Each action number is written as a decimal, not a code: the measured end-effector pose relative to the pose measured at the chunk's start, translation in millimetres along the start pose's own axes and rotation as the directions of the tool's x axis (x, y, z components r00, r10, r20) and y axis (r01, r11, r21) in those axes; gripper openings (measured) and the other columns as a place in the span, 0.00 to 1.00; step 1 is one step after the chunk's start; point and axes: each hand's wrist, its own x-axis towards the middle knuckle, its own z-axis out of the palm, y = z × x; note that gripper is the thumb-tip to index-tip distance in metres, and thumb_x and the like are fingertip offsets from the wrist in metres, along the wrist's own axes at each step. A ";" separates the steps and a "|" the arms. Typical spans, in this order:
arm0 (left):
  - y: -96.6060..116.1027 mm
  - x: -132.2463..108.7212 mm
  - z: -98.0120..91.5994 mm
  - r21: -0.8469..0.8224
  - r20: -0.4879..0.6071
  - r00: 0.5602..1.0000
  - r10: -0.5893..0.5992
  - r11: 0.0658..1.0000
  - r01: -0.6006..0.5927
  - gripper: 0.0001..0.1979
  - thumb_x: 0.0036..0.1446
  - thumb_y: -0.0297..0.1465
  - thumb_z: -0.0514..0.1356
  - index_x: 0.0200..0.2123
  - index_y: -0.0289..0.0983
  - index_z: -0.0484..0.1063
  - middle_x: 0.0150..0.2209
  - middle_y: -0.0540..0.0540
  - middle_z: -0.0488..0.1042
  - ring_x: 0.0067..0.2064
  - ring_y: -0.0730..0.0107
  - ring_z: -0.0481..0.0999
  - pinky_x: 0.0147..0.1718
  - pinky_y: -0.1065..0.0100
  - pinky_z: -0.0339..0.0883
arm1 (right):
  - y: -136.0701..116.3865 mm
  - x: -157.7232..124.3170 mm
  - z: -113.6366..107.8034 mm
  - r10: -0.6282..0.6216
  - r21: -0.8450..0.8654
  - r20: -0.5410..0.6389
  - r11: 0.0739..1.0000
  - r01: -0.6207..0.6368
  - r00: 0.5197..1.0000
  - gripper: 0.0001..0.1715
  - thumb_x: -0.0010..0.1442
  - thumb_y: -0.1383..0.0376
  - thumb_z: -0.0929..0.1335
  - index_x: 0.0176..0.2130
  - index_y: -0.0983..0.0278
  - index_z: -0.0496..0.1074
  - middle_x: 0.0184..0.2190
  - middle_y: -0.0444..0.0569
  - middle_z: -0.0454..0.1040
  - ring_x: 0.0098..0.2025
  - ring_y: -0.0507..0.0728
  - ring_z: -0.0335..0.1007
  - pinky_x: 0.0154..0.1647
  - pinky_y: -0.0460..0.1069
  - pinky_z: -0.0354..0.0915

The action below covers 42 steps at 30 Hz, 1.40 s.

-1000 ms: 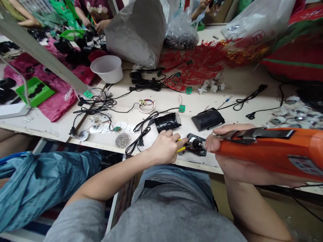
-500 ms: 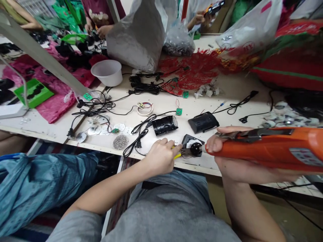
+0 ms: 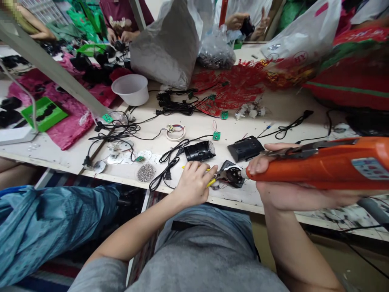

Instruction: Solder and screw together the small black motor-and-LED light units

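1. Part (image 3: 234, 176), round, black: on a dark base (image 3: 225, 164) by the near edge of the table (image 3: 194, 123); clock bearings run from here, 12 being the far side.
2. Pliers (image 3: 210, 183), yellow-handled: nose at the part's 9 o'clock side; whether it grips cannot be told.
3. Left hand (image 3: 193, 183): 9 o'clock, clamped round the pliers.
4. Driver (image 3: 316, 164), orange: 3 o'clock, tip at the part; contact cannot be told.
5. Right hand (image 3: 282, 196): between 3 and 4 o'clock, wrapped round the driver.
6. Casing (image 3: 245, 149), black: 1 o'clock, near.
7. Cylinder (image 3: 197, 152), black: 10 o'clock, just beyond the left hand.
8. Board (image 3: 216, 136), green: 11 o'clock.
9. Metal bits (image 3: 146, 172), round heap: 9 o'clock, past the left hand.
10. Red wires (image 3: 234, 81), tangled: 12 o'clock, well apart.
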 end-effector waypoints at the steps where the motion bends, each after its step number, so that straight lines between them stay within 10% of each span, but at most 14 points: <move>1: -0.9 -0.6 1.5 -0.008 -0.006 1.000 -0.008 1.000 0.008 0.31 0.52 0.28 0.59 0.62 0.33 0.67 0.50 0.37 0.73 0.48 0.52 0.67 0.46 0.52 0.61 | 1.6 2.2 1.3 -0.015 0.000 -0.007 1.000 0.015 1.000 0.55 0.51 0.23 0.55 0.43 0.64 0.79 0.23 0.49 0.71 0.18 0.57 0.65 0.14 0.51 0.60; 37: 16.8 18.0 49.9 -0.241 -0.249 0.953 -0.172 0.964 0.111 0.30 0.48 0.30 0.58 0.58 0.36 0.71 0.45 0.40 0.75 0.48 0.56 0.72 0.63 0.43 0.57 | 9.5 18.8 -5.0 -0.025 0.016 -0.107 1.000 0.027 0.994 0.54 0.49 0.23 0.52 0.39 0.61 0.78 0.18 0.46 0.68 0.14 0.57 0.64 0.11 0.51 0.59; 42: 12.3 14.9 28.4 -0.222 -0.174 0.977 -0.122 0.972 0.082 0.30 0.46 0.29 0.60 0.56 0.36 0.73 0.46 0.41 0.75 0.49 0.56 0.72 0.61 0.46 0.60 | -2.4 16.9 -3.9 -0.032 -0.009 -0.159 0.999 0.031 0.987 0.52 0.50 0.24 0.56 0.39 0.63 0.78 0.20 0.47 0.68 0.15 0.57 0.65 0.14 0.52 0.62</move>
